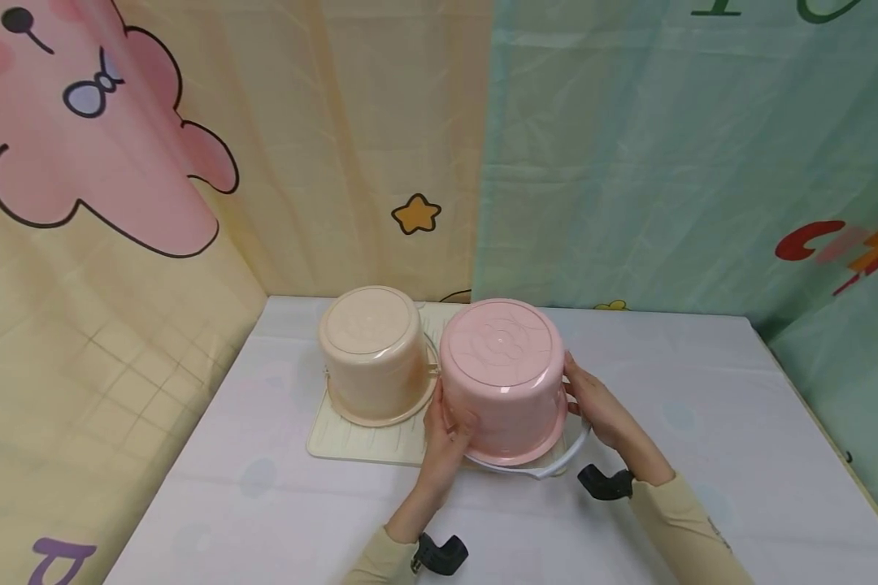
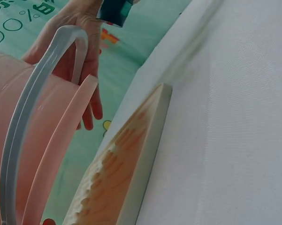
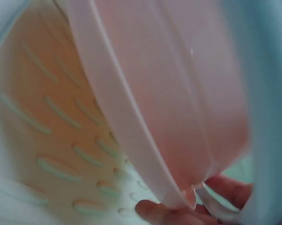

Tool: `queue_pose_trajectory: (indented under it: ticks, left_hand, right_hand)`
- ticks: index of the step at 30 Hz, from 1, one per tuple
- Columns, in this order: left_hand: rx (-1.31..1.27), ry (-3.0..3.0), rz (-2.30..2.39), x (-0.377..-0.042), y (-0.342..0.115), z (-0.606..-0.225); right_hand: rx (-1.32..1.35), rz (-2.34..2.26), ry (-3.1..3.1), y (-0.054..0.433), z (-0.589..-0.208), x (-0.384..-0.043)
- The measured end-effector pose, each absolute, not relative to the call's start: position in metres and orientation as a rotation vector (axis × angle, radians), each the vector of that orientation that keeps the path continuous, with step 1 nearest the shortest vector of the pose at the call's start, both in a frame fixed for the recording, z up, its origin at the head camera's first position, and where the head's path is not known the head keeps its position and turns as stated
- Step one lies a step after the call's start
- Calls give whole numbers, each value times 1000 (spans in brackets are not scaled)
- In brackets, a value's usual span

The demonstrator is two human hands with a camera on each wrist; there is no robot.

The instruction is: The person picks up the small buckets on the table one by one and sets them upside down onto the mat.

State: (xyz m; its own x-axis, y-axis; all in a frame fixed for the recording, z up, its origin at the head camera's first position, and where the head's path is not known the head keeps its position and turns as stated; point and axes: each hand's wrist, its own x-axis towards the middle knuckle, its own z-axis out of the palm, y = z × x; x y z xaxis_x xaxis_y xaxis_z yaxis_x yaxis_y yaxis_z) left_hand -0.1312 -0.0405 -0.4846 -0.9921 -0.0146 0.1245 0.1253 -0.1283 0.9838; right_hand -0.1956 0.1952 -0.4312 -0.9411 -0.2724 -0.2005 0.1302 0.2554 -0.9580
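Note:
A pink bucket (image 1: 504, 349) is upside down between both hands, its pale grey-blue handle (image 1: 549, 469) hanging at the front. The left hand (image 1: 445, 439) grips its left side low near the rim, thumb across the front. On the right side, the right hand (image 1: 601, 410) holds it by the rim; its fingers (image 3: 164, 214) show at the handle joint in the right wrist view. Below the bucket lies a cream ridged drain mat (image 1: 366, 443); the left wrist view shows a gap between rim and mat (image 2: 152, 126).
A cream bucket (image 1: 373, 357) stands upside down on the mat's left half, close beside the pink one. The mat lies on a white-covered table (image 1: 263, 487) near its back edge. Printed curtains (image 1: 629, 162) hang behind and at the sides. Black wrist devices (image 1: 441, 556) sit below the hands.

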Motion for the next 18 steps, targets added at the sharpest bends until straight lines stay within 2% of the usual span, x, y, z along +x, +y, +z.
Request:
queue_pose_trajectory:
  ticks: [9,18]
  left_hand:
    - [-74,-1967,-2249,-127,-25,-493]
    - [-106,-2181,-2150,-138,-34,-494]
  right_hand:
    - [-14,-1665,2440,185,-428,-196]
    - [73,-1718,2419,184,-448,-208]
